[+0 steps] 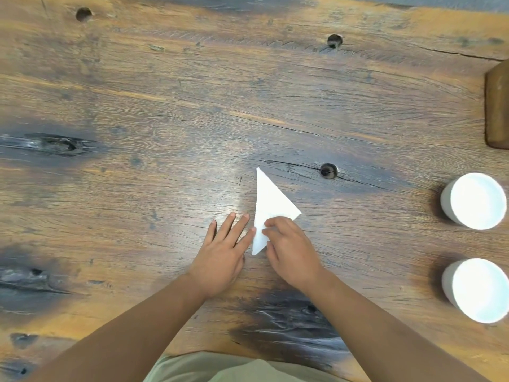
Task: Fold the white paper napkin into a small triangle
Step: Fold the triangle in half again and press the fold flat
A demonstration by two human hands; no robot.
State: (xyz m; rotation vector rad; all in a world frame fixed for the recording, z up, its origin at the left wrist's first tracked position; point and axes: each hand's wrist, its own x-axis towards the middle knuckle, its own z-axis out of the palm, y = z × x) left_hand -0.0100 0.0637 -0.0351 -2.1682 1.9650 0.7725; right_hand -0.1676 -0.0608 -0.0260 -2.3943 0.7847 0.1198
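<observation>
White paper on weathered oak: the white paper napkin [271, 201] lies near the middle of the wooden table [165, 119] as a narrow triangle. Its long edge runs away from me, one point is far, one points right, and one is near, between my hands.

My left hand [223, 253] rests flat on the wood just beside the napkin. Its fingers are straight and spread, and the index fingertip touches the paper's left edge. It holds nothing.

My right hand [292, 252] sits on the near part of the triangle with fingers curled down on the paper and the thumb at its near edge, in what looks like a pinch. Whether a layer is lifted I cannot tell.

Two white cups [473, 201] stand well apart at the right, and a wooden block [498, 106] sits at the far right edge.

By my reading, the folding is well along: the shape is a triangle, though not yet a small one. This step looks like gripping a corner for one more fold. The next move calls for carrying that corner across to meet the opposite point. The left fingers should pin the edge so the thin paper does not slide, and then the crease wants pressing flat.
</observation>
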